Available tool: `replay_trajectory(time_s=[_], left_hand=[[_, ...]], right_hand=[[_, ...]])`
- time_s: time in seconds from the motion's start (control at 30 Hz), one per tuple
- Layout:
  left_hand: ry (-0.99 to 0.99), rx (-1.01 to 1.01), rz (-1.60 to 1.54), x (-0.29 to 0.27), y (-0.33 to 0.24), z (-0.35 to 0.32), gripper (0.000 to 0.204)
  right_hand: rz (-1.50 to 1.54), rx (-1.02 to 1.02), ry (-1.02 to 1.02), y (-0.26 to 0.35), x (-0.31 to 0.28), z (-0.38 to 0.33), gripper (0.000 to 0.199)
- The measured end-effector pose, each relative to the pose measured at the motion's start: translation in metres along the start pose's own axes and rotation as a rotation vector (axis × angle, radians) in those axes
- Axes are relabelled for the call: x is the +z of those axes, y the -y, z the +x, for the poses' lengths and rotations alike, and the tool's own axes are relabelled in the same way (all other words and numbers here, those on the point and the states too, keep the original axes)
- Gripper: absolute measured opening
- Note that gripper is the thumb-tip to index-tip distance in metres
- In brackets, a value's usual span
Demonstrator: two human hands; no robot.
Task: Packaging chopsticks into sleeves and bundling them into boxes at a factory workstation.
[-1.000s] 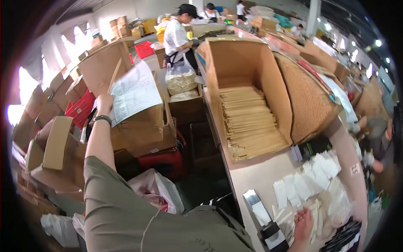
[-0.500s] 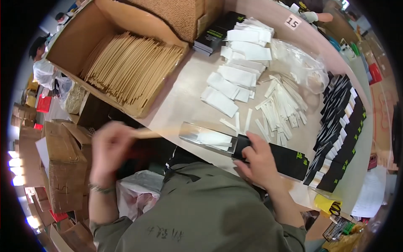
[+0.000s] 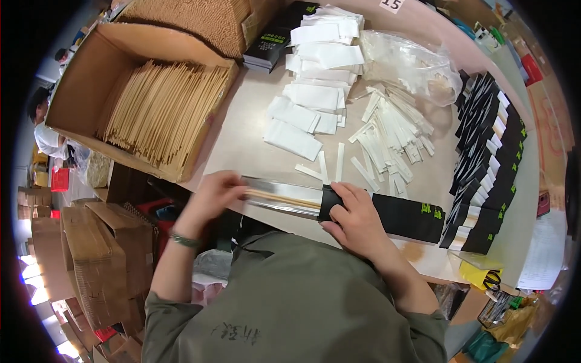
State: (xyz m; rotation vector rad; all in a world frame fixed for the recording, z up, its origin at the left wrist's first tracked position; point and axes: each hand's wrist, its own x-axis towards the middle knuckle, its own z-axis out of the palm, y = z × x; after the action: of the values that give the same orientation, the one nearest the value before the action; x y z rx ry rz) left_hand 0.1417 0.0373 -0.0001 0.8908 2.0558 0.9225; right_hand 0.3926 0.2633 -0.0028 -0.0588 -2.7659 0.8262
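Observation:
My left hand (image 3: 213, 199) pinches the ends of a pair of wooden chopsticks (image 3: 284, 198), which lie along a clear plastic trough (image 3: 275, 210) at the table's near edge. The other ends of the chopsticks are hidden where the trough meets a black paper sleeve (image 3: 408, 219) with green print. My right hand (image 3: 357, 219) is closed around the sleeve's left part, thumb below and fingers on top. Beyond the hands are white folded napkins (image 3: 296, 140) in overlapping rows and a heap of thin white paper-wrapped sticks (image 3: 390, 139).
A cardboard box (image 3: 78, 91) of loose chopsticks stands at the left. Black sleeves (image 3: 275, 39) are stacked at the back, near a clear plastic bag (image 3: 411, 63). Filled black sleeves (image 3: 484, 175) overlap at the right. Cartons (image 3: 94, 266) are piled at lower left.
My left hand has moved right, bringing the chopsticks from beside the trough into it. My right hand stays on the sleeve. The whole view has shifted slightly.

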Motion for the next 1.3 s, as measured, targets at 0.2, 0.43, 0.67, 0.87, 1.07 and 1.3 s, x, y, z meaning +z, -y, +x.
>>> replay_trajectory(time_s=[0.2, 0.43, 0.67, 0.87, 1.07, 1.3], left_hand=[[-0.112, 0.313, -0.034, 0.070, -0.026, 0.014, 0.010], [-0.023, 0.132, -0.160, 0.096, -0.061, 0.016, 0.023], [-0.130, 0.453, 0.453, 0.057, -0.065, -0.003, 0.076], [-0.161, 0.623, 0.643, 0.061, -0.038, 0.010, 0.077], [-0.275, 0.509, 0.531, 0.052, -0.053, 0.012, 0.056], [0.401, 0.065, -0.158, 0.059, -0.066, -0.007, 0.043]], right_hand=[[-0.027, 0.017, -0.003, 0.007, 0.003, 0.010, 0.035], [-0.086, 0.018, 0.010, 0.006, 0.007, 0.010, 0.039], [-0.051, 0.024, 0.023, 0.005, 0.000, 0.005, 0.045], [-0.075, -0.031, 0.074, 0.014, -0.016, 0.014, 0.047], [-0.174, -0.221, -0.157, -0.025, -0.074, 0.023, 0.025], [-0.516, 0.293, 0.077, -0.068, -0.145, -0.052, 0.045]])
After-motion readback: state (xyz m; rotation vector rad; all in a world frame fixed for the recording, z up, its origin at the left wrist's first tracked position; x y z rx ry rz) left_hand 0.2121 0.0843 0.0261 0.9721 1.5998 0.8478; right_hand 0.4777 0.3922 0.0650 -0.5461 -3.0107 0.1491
